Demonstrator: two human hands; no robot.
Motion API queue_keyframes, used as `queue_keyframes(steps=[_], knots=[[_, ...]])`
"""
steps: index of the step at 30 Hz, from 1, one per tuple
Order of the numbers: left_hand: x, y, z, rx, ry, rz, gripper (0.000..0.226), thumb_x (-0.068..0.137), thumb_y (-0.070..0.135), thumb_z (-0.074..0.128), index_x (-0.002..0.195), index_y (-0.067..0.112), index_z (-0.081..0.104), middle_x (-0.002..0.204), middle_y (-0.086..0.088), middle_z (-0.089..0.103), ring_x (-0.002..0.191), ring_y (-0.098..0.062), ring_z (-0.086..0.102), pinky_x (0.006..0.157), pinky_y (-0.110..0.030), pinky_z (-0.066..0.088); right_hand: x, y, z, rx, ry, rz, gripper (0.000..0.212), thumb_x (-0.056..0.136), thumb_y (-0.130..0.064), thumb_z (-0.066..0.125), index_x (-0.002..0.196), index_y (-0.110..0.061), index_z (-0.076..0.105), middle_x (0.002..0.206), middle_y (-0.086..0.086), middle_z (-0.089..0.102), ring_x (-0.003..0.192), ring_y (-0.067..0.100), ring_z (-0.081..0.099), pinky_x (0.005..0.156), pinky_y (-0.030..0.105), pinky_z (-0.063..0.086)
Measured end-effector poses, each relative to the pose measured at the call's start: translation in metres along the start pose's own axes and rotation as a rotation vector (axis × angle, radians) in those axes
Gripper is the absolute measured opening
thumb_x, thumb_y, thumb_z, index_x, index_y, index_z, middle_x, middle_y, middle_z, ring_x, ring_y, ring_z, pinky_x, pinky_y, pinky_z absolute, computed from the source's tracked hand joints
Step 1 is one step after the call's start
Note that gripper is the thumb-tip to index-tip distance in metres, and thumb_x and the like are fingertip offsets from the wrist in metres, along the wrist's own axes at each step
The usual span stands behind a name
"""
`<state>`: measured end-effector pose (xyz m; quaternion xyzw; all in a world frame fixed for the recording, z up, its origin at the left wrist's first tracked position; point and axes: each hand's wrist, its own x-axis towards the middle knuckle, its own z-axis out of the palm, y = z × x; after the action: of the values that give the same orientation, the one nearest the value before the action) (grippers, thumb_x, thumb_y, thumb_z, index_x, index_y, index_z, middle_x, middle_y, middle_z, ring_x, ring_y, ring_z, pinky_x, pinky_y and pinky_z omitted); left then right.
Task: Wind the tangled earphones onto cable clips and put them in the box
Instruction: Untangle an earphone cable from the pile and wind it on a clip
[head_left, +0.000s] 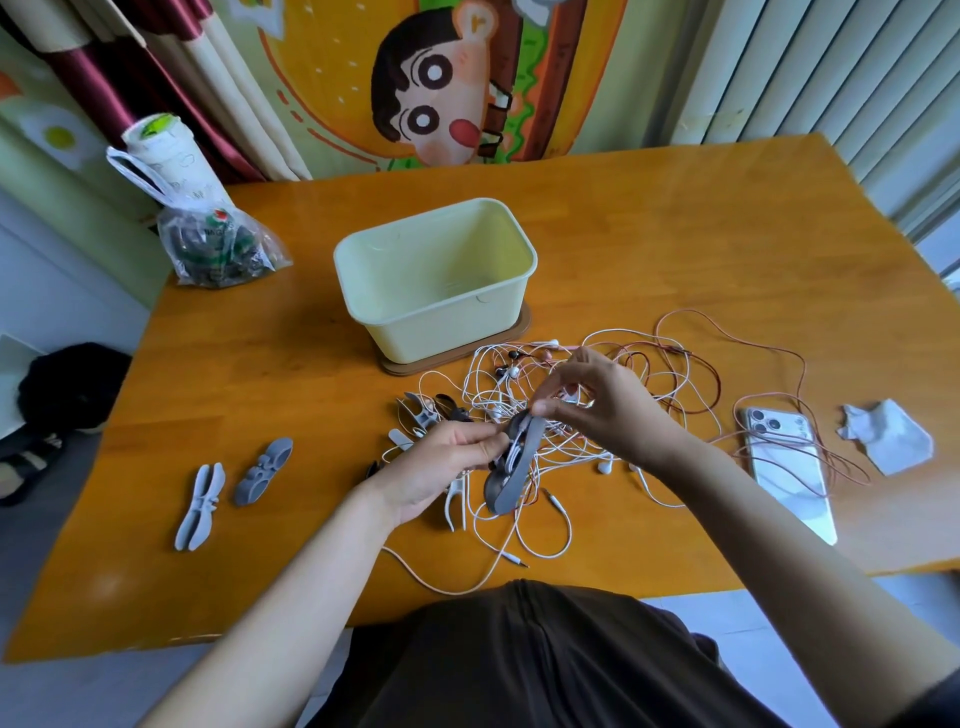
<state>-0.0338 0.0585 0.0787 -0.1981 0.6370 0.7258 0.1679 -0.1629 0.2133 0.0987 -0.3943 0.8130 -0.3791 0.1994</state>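
I hold the soft grey rubbery cable clip (519, 470) upright in my left grip (447, 467), fingers curled round its narrow waist. That leaves both flared, petal-shaped ends free to take the turns. My right grip (608, 410) pinches a thin white earphone cord at the clip's top end, just above the left one, and I judge it is feeding the cord into the clip's slot. I keep both grips over the near middle of the glossy orange wooden counter (260, 364), right above the tangle of white earphone cables (519, 387). That way the slack lifts straight out of the heap instead of dragging.

The cord is smooth and limp and loops every way. A pinkish-red cable (753, 353) runs through the tangle and off to the right, across a white smartphone (789, 467), so I expect snags.

The pale cream rectangular plastic box (431, 338) stands open just beyond the tangle on a brown oval base, an easy reach from here. I see nothing in it yet. Two spare grey clips (200, 506) lie flat to the near left, well apart from the cords.
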Motion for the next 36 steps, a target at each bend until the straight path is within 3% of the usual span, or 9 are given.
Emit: queue_keyframes(steps=[5,10,13,18,22,28,32,36], knots=[[0.002,0.000,0.003,0.063,0.019,-0.005,0.020,0.097,0.020,0.049,0.108,0.024,0.065,0.107,0.016,0.069,0.102,0.011,0.059,0.078,-0.004,0.040,0.001,0.006,0.002,-0.031,0.034,-0.054,0.008,0.074,-0.020,0.074,0.080,-0.016,0.072,0.080,-0.014,0.049,0.078,0.003,0.047,0.065,0.006,0.036],[0.005,-0.002,0.000,0.030,0.051,0.098,0.026,0.094,0.019,0.051,0.116,0.022,0.064,0.115,0.012,0.069,0.114,0.001,0.057,0.086,-0.011,0.042,0.000,0.008,0.008,0.068,0.085,0.022,0.005,0.081,-0.021,0.068,0.078,-0.023,0.065,0.080,-0.014,0.053,0.077,0.007,0.053,0.066,0.016,0.042],[0.006,-0.002,0.000,-0.124,0.106,0.186,0.025,0.089,0.015,0.053,0.109,0.022,0.067,0.105,0.009,0.072,0.106,-0.005,0.063,0.096,-0.023,0.043,-0.003,0.009,0.013,0.113,0.065,0.038,0.008,0.087,-0.020,0.063,0.079,-0.021,0.061,0.077,-0.014,0.055,0.070,-0.002,0.054,0.060,0.010,0.040],[0.009,0.002,0.007,-0.442,0.161,0.223,0.025,0.091,0.012,0.046,0.110,0.015,0.062,0.087,0.005,0.073,0.078,-0.005,0.067,0.071,-0.020,0.053,-0.011,0.007,0.031,0.289,0.098,0.096,0.020,0.094,-0.023,0.054,0.078,-0.017,0.063,0.058,-0.014,0.053,0.050,0.002,0.043,0.049,0.012,0.032],[0.013,0.002,0.015,-0.617,0.234,0.178,0.025,0.094,0.013,0.046,0.113,0.014,0.062,0.091,-0.001,0.073,0.080,-0.011,0.070,0.066,-0.024,0.056,-0.012,0.003,0.042,0.316,0.185,0.162,0.022,0.096,-0.025,0.051,0.081,-0.016,0.065,0.060,-0.012,0.055,0.051,0.002,0.042,0.049,0.013,0.032],[0.018,0.003,0.016,-0.794,0.330,0.147,0.025,0.095,0.016,0.047,0.117,0.012,0.060,0.100,-0.010,0.070,0.093,-0.021,0.066,0.077,-0.032,0.055,-0.019,-0.001,0.052,0.240,0.249,0.190,0.018,0.095,-0.022,0.052,0.085,-0.014,0.064,0.059,-0.010,0.051,0.047,0.002,0.044,0.046,0.013,0.032],[0.022,0.000,0.014,-0.706,0.434,0.163,0.020,0.098,0.016,0.047,0.108,0.013,0.064,0.094,-0.007,0.071,0.091,-0.020,0.066,0.081,-0.033,0.052,-0.021,-0.002,0.065,0.047,0.255,0.128,0.019,0.095,-0.012,0.052,0.101,-0.007,0.068,0.079,-0.007,0.054,0.063,-0.002,0.047,0.057,0.009,0.036],[0.022,-0.004,0.013,-0.564,0.581,0.139,0.016,0.096,0.016,0.052,0.101,0.013,0.067,0.097,-0.010,0.071,0.095,-0.023,0.065,0.084,-0.035,0.052,-0.023,-0.001,0.068,-0.043,0.204,0.084,0.021,0.096,-0.014,0.052,0.104,-0.008,0.069,0.084,0.000,0.059,0.068,0.006,0.050,0.058,0.012,0.035]])
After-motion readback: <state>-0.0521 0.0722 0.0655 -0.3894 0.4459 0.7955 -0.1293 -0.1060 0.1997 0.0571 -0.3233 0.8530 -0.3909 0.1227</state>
